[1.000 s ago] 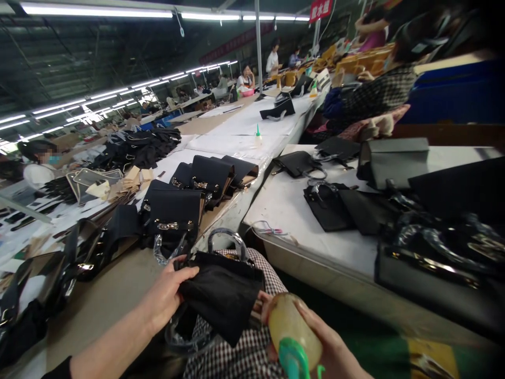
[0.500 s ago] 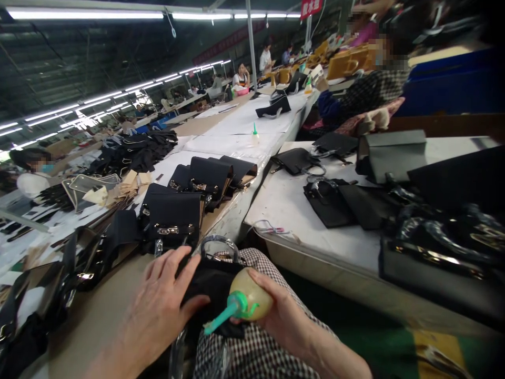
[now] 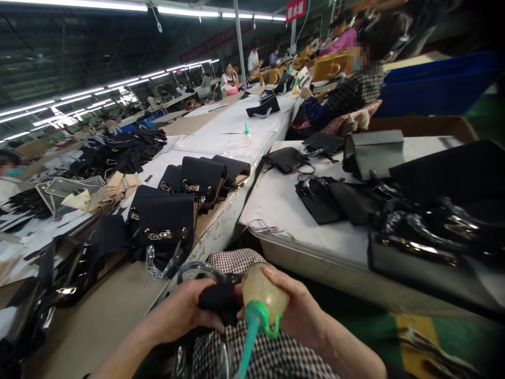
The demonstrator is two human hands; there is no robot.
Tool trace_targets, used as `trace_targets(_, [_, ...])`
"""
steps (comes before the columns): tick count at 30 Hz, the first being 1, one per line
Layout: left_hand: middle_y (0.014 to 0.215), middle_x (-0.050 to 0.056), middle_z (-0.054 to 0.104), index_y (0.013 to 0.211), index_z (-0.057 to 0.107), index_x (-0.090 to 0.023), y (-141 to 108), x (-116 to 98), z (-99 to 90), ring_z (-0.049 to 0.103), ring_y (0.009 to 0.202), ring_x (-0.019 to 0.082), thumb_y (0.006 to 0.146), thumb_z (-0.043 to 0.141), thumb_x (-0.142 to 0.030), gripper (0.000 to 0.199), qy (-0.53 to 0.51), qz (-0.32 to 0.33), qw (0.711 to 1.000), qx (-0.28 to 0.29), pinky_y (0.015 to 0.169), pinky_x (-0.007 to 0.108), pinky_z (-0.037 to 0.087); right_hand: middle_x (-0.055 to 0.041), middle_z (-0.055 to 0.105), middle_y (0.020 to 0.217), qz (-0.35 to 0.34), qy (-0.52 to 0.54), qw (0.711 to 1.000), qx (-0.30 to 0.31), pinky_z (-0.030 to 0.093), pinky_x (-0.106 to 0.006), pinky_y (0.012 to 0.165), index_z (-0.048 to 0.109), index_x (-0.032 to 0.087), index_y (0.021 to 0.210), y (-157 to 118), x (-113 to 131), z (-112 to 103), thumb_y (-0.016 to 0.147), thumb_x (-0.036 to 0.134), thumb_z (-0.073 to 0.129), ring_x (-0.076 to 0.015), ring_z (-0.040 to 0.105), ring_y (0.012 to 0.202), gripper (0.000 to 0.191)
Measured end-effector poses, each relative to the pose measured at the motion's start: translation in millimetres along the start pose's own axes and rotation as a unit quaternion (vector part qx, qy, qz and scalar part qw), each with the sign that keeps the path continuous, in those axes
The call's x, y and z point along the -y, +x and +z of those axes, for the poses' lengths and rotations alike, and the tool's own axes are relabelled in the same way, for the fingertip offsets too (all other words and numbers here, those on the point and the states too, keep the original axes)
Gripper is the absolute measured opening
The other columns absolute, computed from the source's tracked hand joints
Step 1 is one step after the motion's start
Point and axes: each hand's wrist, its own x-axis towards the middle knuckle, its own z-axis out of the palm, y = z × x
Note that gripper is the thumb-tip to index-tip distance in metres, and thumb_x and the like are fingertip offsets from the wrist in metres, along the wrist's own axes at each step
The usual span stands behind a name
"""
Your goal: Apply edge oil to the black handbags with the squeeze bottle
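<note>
My right hand (image 3: 294,300) is wrapped around a squeeze glue bottle (image 3: 264,289) with a green cap and a long green nozzle that points down toward the lower edge of the view. Beside it, my left hand (image 3: 193,310) is closed on the edge of a black handbag (image 3: 223,300) lying on my lap over a checked cloth (image 3: 260,350). The bag's plastic-wrapped handle (image 3: 201,268) loops up behind my left hand. Fingers of my right hand seem to touch the bag behind the bottle. Most of the bag's body is hidden by hands and bottle.
Several black handbags (image 3: 163,213) stand on the table to my left. More bags (image 3: 418,247) lie on the white table (image 3: 268,210) at right. A small glue bottle (image 3: 246,134) stands farther back. A co-worker in a checked sleeve (image 3: 343,102) sits ahead at right.
My left hand has gone from spread over the bag to gripping its edge. The bottle's nozzle has swung from pointing left to pointing down. The view has shifted slightly.
</note>
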Motion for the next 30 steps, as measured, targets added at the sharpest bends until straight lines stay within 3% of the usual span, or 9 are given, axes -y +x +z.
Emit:
trace_targets(2, [0.094, -0.001, 0.067, 0.093, 0.071, -0.016, -7.2, 5.0, -12.6, 0.055, 0.091, 0.02, 0.071, 0.092, -0.035, 0.035, -0.062, -0.012, 0.998, -0.008, 0.081, 0.029, 0.043, -0.0183, 0.078, 0.1, -0.019, -0.011, 1.0, 0.006, 0.059, -0.036, 0.076, 0.074, 0.01, 0.101, -5.7, 11.7, -5.3, 0.091, 0.051, 0.071, -0.0315, 0.075, 0.095, 0.042])
trace_targets(4, [0.094, 0.001, 0.066, 0.095, 0.072, -0.015, -18.6, 10.2, -25.6, 0.054, 0.091, 0.021, 0.075, 0.089, -0.036, 0.033, -0.117, -0.024, 0.993, -0.021, 0.083, 0.03, 0.042, -0.0191, 0.078, 0.098, -0.028, -0.023, 0.999, -0.015, 0.058, -0.031, 0.062, 0.073, 0.012, 0.103, -11.9, 20.9, -11.2, 0.092, 0.052, 0.069, -0.0313, 0.077, 0.085, 0.042])
trace_targets(7, [0.087, 0.001, 0.062, 0.093, 0.072, -0.015, -40.8, 14.5, -42.8, 0.05, 0.084, 0.018, 0.078, 0.085, -0.044, 0.035, -0.153, -0.026, 0.988, -0.019, 0.076, 0.028, 0.039, -0.0094, 0.074, 0.073, -0.024, -0.038, 0.995, -0.093, 0.043, -0.02, 0.038, 0.072, 0.015, 0.096, -19.6, 25.4, -17.3, 0.085, 0.055, 0.078, -0.0167, 0.063, 0.047, 0.042])
trace_targets(9, [0.083, 0.0, 0.058, 0.09, 0.072, -0.015, -54.5, 14.1, -48.6, 0.046, 0.079, 0.017, 0.077, 0.085, -0.051, 0.041, -0.164, -0.037, 0.986, -0.007, 0.07, 0.026, 0.037, -0.0044, 0.069, 0.066, -0.035, -0.05, 0.99, -0.126, 0.039, -0.017, 0.036, 0.072, 0.014, 0.093, -23.5, 23.3, -16.2, 0.08, 0.055, 0.084, -0.0106, 0.054, 0.041, 0.045])
trace_targets(13, [0.076, 0.0, 0.052, 0.088, 0.069, -0.017, -62.6, 19.5, -35.4, 0.04, 0.07, 0.015, 0.08, 0.08, -0.058, 0.043, -0.265, -0.068, 0.962, -0.009, 0.063, 0.027, 0.032, -0.0031, 0.065, 0.077, -0.095, -0.097, 0.981, -0.139, 0.042, -0.017, 0.043, 0.073, 0.017, 0.098, -29.5, 16.9, -4.5, 0.079, 0.053, 0.086, -0.011, 0.053, 0.055, 0.043])
trace_targets(16, [0.07, -0.002, 0.041, 0.075, 0.058, -0.018, -52.0, 42.2, -12.1, 0.033, 0.065, 0.013, 0.079, 0.081, -0.057, 0.045, -0.358, -0.018, 0.933, -0.03, 0.06, 0.027, 0.028, -0.0033, 0.064, 0.082, -0.133, -0.135, 0.97, -0.155, 0.045, -0.021, 0.048, 0.071, 0.021, 0.107, -31.9, 14.7, -0.6, 0.077, 0.051, 0.088, -0.0159, 0.055, 0.067, 0.045])
trace_targets(22, [0.08, 0.002, 0.05, 0.081, 0.063, -0.019, -28.1, 92.9, 6.5, 0.046, 0.077, 0.019, 0.075, 0.084, -0.057, 0.044, -0.313, 0.053, 0.943, -0.1, 0.07, 0.032, 0.038, -0.0051, 0.068, 0.096, -0.162, -0.227, 0.944, -0.175, 0.05, -0.024, 0.057, 0.065, 0.025, 0.122, -30.8, 14.0, -21.5, 0.081, 0.05, 0.086, -0.02, 0.059, 0.08, 0.053])
trace_targets(26, [0.091, 0.005, 0.059, 0.083, 0.067, -0.02, -25.1, 81.6, 0.3, 0.05, 0.085, 0.023, 0.079, 0.08, -0.059, 0.041, -0.245, 0.082, 0.959, -0.119, 0.077, 0.034, 0.04, -0.0066, 0.07, 0.107, -0.197, -0.279, 0.924, -0.172, 0.057, -0.026, 0.072, 0.064, 0.027, 0.124, -28.1, 13.7, -32.6, 0.085, 0.048, 0.083, -0.0232, 0.065, 0.093, 0.049])
trace_targets(30, [0.091, 0.003, 0.062, 0.095, 0.073, -0.019, -29.9, 60.1, 0.6, 0.052, 0.084, 0.021, 0.085, 0.078, -0.055, 0.038, -0.221, 0.017, 0.963, -0.154, 0.077, 0.032, 0.04, -0.0073, 0.072, 0.112, -0.216, -0.313, 0.907, -0.18, 0.061, -0.032, 0.081, 0.065, 0.028, 0.123, -28.1, 12.6, -27.7, 0.081, 0.045, 0.086, -0.0266, 0.07, 0.098, 0.049])
